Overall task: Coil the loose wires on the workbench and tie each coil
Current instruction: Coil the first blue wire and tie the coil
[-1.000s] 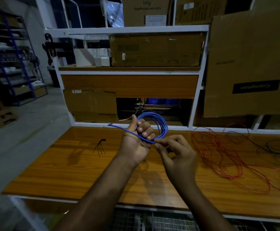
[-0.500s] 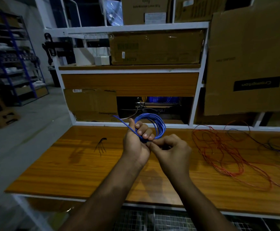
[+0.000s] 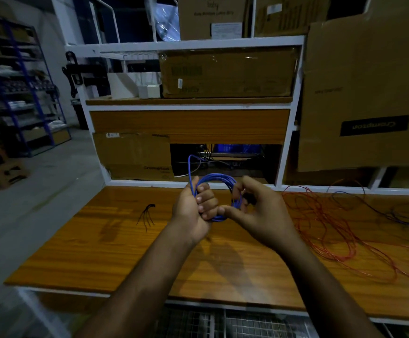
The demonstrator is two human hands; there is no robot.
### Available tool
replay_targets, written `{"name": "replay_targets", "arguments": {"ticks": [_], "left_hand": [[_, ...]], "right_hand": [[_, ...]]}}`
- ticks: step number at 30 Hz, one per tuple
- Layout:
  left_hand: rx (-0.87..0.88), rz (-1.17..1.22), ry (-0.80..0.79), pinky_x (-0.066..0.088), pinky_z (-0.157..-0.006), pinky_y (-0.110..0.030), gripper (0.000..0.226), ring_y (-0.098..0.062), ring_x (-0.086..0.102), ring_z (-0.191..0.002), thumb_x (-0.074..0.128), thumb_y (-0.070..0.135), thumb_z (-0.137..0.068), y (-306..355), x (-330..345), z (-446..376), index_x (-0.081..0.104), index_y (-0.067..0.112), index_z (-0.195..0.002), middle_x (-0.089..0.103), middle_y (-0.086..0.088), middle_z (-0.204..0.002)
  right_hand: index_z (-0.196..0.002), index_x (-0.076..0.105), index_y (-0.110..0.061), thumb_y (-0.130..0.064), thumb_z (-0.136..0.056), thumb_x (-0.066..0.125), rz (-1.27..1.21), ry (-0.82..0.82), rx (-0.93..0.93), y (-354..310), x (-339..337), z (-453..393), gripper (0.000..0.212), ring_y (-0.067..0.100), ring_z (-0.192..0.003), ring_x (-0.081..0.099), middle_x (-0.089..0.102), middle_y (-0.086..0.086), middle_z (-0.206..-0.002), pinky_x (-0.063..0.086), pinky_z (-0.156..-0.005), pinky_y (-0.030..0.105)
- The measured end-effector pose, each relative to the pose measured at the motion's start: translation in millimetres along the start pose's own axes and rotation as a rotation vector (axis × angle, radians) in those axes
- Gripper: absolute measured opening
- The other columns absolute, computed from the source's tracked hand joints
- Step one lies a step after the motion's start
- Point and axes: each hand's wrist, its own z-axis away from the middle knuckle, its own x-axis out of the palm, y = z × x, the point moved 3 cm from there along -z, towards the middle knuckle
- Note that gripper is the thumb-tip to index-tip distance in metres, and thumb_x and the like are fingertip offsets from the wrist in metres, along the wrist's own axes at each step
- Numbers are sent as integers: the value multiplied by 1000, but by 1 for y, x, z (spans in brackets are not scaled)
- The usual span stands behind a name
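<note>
Left hand (image 3: 193, 211) fisted, right hand (image 3: 259, 213) pinching, both hands raised

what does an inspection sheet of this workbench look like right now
surface: wooden workbench, glossy, lit dimly.
job's things: blue wire coil held above the bench, one free end sticking up at its left; loose red wire spread on the right side; dark wires at the far right, uncoiled.
clutter: bundle of black ties lying left of the hands.
hands: left hand grips the coil's left side; right hand holds its right side, fingers curled round the strands.
cables: more wiring in the dark opening behind the coil, unclear.
surroundings: cardboard boxes on the white shelf frame; blue racking at left.
</note>
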Motion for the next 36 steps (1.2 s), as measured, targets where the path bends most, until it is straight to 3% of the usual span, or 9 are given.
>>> {"name": "replay_targets", "arguments": {"ticks": [5,9,12,15,18,20,24,32,36], "left_hand": [[-67,-191,-39,15,-35,-20,44,-4,23,-32,34,40,-105,2,5,1,42,18,-67,29,8,-45],[-145,-239,-69,14,-33,-19,44,-4,21,-31,36,37,-104,-10,9,7,41,18,-64,27,8,-43],[-178,-250,-99,15,-33,-18,44,-4,21,-32,36,37,-103,-15,10,9,41,18,-64,26,8,-44],[-187,-254,-123,15,-33,-18,45,-5,21,-33,35,40,-103,-15,9,10,41,18,-65,26,8,-46],[-187,-255,-165,14,-34,-19,45,-4,22,-33,38,46,-100,-12,9,8,42,18,-65,26,8,-45],[-177,-284,-173,14,-34,-18,42,-4,22,-33,45,50,-93,-10,9,8,41,19,-65,26,8,-45],[-125,-263,-148,14,-35,-18,40,-3,23,-33,52,49,-88,-12,8,7,40,20,-64,25,9,-44],[-9,-168,-30,15,-34,-18,47,-4,23,-33,40,51,-100,-30,5,-1,39,20,-64,24,8,-44],[-9,-98,-32,16,-34,-19,50,-5,22,-33,38,53,-99,-47,7,-3,40,20,-61,23,8,-44]], "right_hand": [[-109,60,-32,-42,-90,64,507,315,-216,-19,-18,-16,21,10,-68,51,52,-15,-76,35,-51,21],[-140,49,-41,-47,-97,47,687,44,-475,-16,-20,-44,43,26,-116,38,46,5,-127,36,-84,32],[-124,59,-41,-52,-97,43,667,-114,-478,-5,-25,-58,33,27,-132,31,39,4,-143,38,-95,44],[-104,64,-29,-51,-97,42,614,-185,-505,-1,-29,-64,32,19,-118,48,55,0,-125,46,-85,46],[-96,68,-22,-50,-94,50,350,-225,-387,-2,-32,-64,33,5,-74,62,65,-8,-83,53,-64,35],[-89,69,-22,-50,-86,62,212,-159,-280,-3,-38,-62,30,4,-66,64,66,-8,-73,53,-59,23],[-96,71,-21,-27,-92,67,129,-165,-130,5,-40,-50,8,1,-61,64,70,-7,-84,49,-51,13],[-131,64,-26,-16,-101,46,-55,-151,120,33,-27,-8,36,16,-88,69,72,1,-106,59,-78,44],[-139,54,-24,-26,-106,40,35,-13,105,32,-15,16,36,6,-92,63,69,-4,-109,48,-75,21]]}}
